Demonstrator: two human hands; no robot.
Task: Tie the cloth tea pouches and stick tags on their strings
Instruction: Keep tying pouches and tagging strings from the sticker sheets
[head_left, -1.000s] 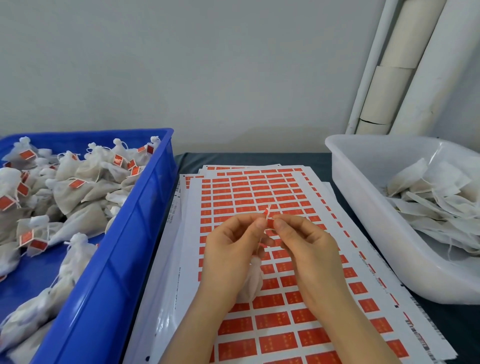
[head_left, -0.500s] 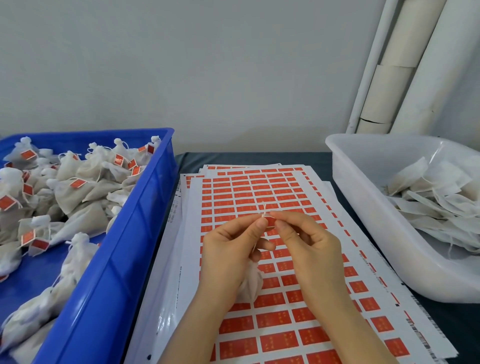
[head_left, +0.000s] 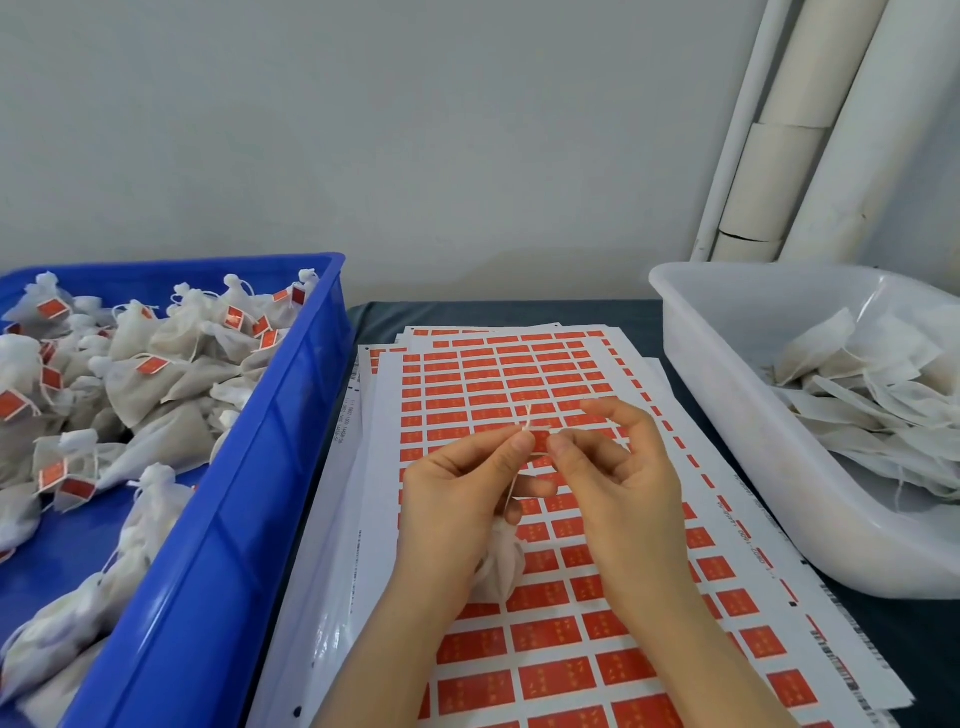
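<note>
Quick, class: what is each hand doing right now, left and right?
Left hand: pinches the string of the pouch, which hangs below its palm.
Right hand: pinches the red tag on that string.

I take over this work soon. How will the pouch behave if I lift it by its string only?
Probably floppy: the pouch sags in soft folds below the left hand. Likely light: the thin string that this hand pinches seems to carry much of it. It may swing, being held from one point.
</note>
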